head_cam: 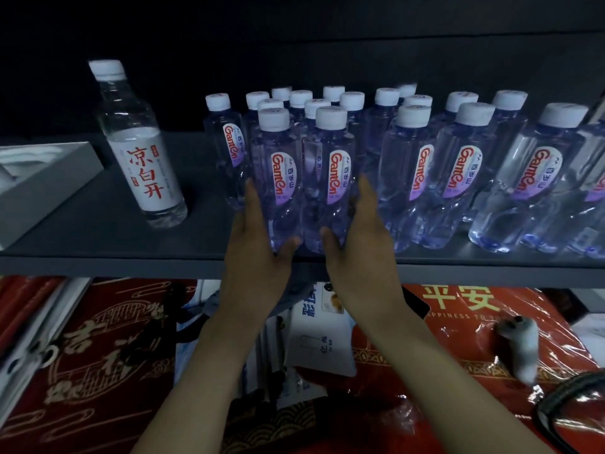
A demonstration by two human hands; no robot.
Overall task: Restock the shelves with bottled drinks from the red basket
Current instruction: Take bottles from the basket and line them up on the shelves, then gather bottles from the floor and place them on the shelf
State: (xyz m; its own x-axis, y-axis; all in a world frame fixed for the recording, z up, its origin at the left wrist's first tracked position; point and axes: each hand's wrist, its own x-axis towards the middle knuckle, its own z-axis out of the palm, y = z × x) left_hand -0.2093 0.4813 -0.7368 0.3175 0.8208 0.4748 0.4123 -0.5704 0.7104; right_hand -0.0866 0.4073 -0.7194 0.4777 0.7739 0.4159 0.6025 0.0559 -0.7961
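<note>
Many clear Ganten water bottles with white caps stand in rows on the grey shelf [98,231]. Two of them stand side by side at the shelf's front edge. My left hand [258,253] holds the left front bottle [278,178], fingers up its left side and thumb across the front of its base. My right hand [357,250] holds the right front bottle [330,178] the same way from the right. Both bottles are upright and touch each other. No red basket is in view.
A taller bottle with a white label and red characters [140,149] stands apart on the left, beside a grey box [42,178]. More Ganten bottles [465,172] fill the shelf to the right. Below lie red wrapped packages [108,355] and a dark curved handle [569,391].
</note>
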